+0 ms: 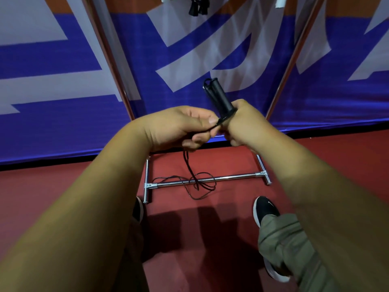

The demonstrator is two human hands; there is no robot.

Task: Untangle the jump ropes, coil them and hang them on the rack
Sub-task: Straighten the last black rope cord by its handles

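The right hand (pixel 246 123) is gripping the lower ends of two black handles (pixel 221 98) of a jump rope, fingers curled round them, and the handles are standing side by side, tilting up and to the left. The left hand (pixel 179 127) is pinching the thin black cord (pixel 195 180) just beside the handle bases, thumb pressing on it. From the hands the cord is hanging down to the red floor (pixel 63 197), where its loose loops are lying across the chrome base bar (pixel 231 177) of the rack. At the top edge, another black rope (pixel 199 6) is hanging between the rack's slanting uprights (pixel 117 66). Behind, a blue banner (pixel 63 123) is showing large white strokes, cropped too far to read. A black shoe (pixel 266 209) is bearing a small white curved mark.
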